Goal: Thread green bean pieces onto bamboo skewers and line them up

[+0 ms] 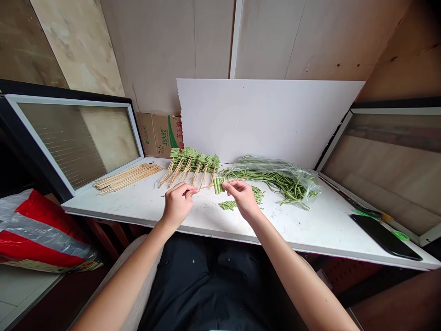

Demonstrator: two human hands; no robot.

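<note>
1. Bare sticks (128,178) lie bundled on the white table (203,220).
2. The left hand (178,201) grips a skewer (206,187).
3. Loaded skewers (195,161) lie piled behind it.
4. Bean pieces (218,185) sit on the held skewer, between both hands.
5. The right hand (243,196) pinches their right end.
6. Long beans (292,186) lie partly inside a clear bag (312,184).

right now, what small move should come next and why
Perhaps nudge the threaded bean pieces toward the left hand: the right hand pinches at their end, the left grips the skewer, and loose cut pieces lie nearby.
</note>
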